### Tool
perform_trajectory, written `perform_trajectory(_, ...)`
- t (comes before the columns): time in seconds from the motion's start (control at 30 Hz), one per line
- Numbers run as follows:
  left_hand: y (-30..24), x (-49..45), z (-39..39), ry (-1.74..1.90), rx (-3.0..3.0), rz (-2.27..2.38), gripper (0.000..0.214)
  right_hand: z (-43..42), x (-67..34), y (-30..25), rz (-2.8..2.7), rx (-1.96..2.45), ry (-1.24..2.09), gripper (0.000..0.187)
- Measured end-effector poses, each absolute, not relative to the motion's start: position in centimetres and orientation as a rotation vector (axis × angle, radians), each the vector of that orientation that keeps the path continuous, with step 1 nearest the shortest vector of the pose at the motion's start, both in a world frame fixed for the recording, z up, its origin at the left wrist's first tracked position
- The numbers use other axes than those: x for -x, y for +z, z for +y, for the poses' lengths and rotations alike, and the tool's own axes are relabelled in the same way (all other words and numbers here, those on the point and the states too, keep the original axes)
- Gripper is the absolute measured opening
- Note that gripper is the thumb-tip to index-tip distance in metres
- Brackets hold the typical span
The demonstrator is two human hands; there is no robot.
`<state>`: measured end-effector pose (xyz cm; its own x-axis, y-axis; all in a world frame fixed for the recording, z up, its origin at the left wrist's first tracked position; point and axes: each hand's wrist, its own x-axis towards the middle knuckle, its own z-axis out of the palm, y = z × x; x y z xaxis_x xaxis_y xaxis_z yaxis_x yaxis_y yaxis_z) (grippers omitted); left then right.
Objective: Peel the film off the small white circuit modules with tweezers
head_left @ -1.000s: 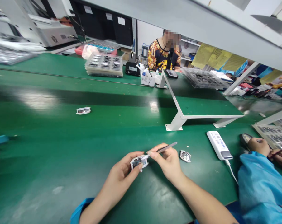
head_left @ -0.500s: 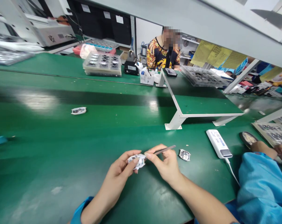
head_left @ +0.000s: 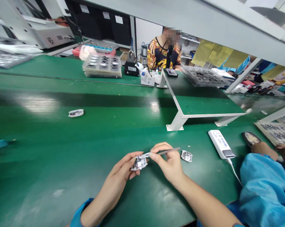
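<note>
My left hand [head_left: 118, 173] is closed on a small white and silver watch case [head_left: 139, 164], gripping it by its left side and from beneath. Exposed inner parts show in the case's open face. Between the thumb and fingers of my right hand [head_left: 169, 164] is a pair of metal tweezers [head_left: 168, 151], pointing left. Their tips are at the upper edge of the held case; whether they pinch anything is too small to tell. Just right of my right hand, a similar watch case [head_left: 186, 156] lies on the green bench. Another white case [head_left: 76, 113] rests farther off at the left.
A white handheld device [head_left: 219, 143] with a cable lies to the right. Beside it are a co-worker's blue sleeve [head_left: 262, 183] and a round dark dish [head_left: 250, 138]. A white-legged raised shelf [head_left: 213, 105] stands ahead. Stacked trays [head_left: 102, 66] sit at the back.
My left thumb has moved off the face of the watch case, baring its inner parts. The tweezers now lie flatter, with their tips along the case's upper edge.
</note>
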<state>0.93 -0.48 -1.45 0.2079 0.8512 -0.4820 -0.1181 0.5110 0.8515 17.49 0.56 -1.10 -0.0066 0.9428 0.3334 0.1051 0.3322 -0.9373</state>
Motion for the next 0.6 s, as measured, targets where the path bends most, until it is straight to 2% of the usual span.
perform_trajectory(0.43,-0.72,-1.16,-0.83,0.753,-0.777,1.157,0.043,0.68,-17.07,-1.45,-1.383,1.093,1.186,0.013)
perform_trajectory(0.6,-0.85,-1.07,-0.73,0.737,-0.897,1.176,0.041,0.71,-17.1,-1.52,-1.29,1.131,1.176,0.014)
